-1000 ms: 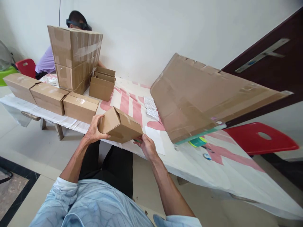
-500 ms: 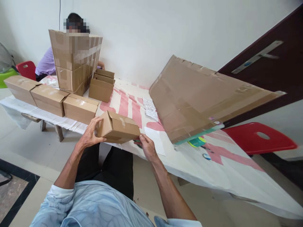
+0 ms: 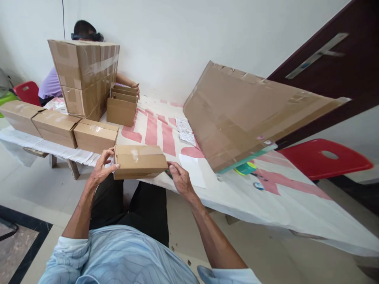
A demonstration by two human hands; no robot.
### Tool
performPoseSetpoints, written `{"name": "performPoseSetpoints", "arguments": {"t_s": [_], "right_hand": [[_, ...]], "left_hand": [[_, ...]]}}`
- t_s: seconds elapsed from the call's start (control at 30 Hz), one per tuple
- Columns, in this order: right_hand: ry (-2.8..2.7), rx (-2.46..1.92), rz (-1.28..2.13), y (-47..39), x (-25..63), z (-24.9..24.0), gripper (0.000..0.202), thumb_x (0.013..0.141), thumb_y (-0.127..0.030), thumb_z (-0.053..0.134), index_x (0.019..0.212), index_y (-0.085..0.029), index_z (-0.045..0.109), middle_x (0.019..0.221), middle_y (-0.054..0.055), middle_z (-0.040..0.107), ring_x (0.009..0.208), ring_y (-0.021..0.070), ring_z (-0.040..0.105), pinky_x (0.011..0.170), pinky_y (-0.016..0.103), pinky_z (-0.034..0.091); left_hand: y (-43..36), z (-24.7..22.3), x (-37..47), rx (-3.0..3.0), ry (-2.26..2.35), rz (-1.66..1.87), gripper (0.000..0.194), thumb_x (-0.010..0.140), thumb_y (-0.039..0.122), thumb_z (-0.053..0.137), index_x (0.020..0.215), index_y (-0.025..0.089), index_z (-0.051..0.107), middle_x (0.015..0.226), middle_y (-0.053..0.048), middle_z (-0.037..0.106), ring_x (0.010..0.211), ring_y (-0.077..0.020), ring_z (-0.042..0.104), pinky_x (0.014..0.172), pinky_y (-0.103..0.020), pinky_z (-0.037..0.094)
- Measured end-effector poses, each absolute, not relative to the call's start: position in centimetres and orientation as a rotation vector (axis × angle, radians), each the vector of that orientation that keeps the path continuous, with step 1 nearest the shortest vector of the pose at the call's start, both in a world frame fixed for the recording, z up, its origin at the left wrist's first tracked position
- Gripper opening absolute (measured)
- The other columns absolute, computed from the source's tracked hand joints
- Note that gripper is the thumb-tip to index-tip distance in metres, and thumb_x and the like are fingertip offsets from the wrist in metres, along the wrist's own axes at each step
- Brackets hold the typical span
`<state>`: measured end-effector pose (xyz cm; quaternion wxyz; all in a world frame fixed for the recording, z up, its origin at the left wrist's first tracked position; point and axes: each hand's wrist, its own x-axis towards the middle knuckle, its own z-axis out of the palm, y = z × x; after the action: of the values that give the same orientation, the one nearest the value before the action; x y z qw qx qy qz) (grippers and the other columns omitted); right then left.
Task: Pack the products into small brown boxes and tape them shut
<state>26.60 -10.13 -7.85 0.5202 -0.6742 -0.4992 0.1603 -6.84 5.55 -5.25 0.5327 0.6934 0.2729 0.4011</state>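
A small closed cardboard box (image 3: 140,161) with a piece of clear tape on its top seam is held level at the table's near edge. My left hand (image 3: 103,165) grips its left end, thumb in front and fingers at the far side. Around the right end of that box, my right hand (image 3: 180,178) is closed, its thumb and fingers at the corner. Something small and dark green shows by the right fingertips, too hidden to name. Just left of the held box stands a row of similar closed cardboard boxes (image 3: 95,136).
Tall stacked cartons (image 3: 85,75) stand at the back left, beside open boxes (image 3: 121,111). A co-worker in a purple sleeve (image 3: 50,85) sits behind them. A large cardboard sheet (image 3: 237,114) leans across the right, near a green tape roll (image 3: 245,168) and a red chair (image 3: 322,157).
The held box has turned so its long side faces me, and has shifted slightly left with both hands. The co-worker's hand has come over the open boxes. My view has shifted slightly.
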Motion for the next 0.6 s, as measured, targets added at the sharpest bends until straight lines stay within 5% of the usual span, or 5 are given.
{"name": "performPoseSetpoints", "arguments": {"t_s": [0.3,0.4,0.6], "right_hand": [[-1.207,-2.302,0.170,-9.4,30.1,-11.6,0.014,0.087,-0.034,0.074,0.094,-0.023,0.069,0.110,0.014,0.071,0.115,0.0329,0.062,0.099,0.044,0.049],[-1.124,-2.248,0.162,-9.0,30.5,-11.5,0.018,0.093,-0.039,0.066,0.084,-0.023,0.064,0.099,0.013,0.071,0.104,0.0307,0.063,0.092,0.042,0.049],[-0.912,-1.987,0.190,-7.9,30.7,-7.8,0.049,0.102,-0.065,0.037,0.093,-0.023,0.061,0.081,0.007,0.066,0.074,0.0235,0.061,0.069,0.037,0.052]], "left_hand": [[5.7,-4.6,-6.0,1.688,0.641,0.966,0.052,0.081,0.053,0.080,0.119,0.029,0.052,0.169,-0.012,0.047,0.152,-0.0378,0.050,0.119,-0.058,0.043],[5.8,-4.3,-5.8,1.694,0.642,0.959,0.049,0.081,0.050,0.079,0.117,0.029,0.054,0.169,-0.011,0.047,0.153,-0.0388,0.049,0.118,-0.059,0.042],[6.2,-4.3,-5.4,1.685,0.641,0.963,0.040,0.079,0.044,0.076,0.110,0.027,0.057,0.169,-0.011,0.047,0.154,-0.0402,0.048,0.120,-0.061,0.041]]}}
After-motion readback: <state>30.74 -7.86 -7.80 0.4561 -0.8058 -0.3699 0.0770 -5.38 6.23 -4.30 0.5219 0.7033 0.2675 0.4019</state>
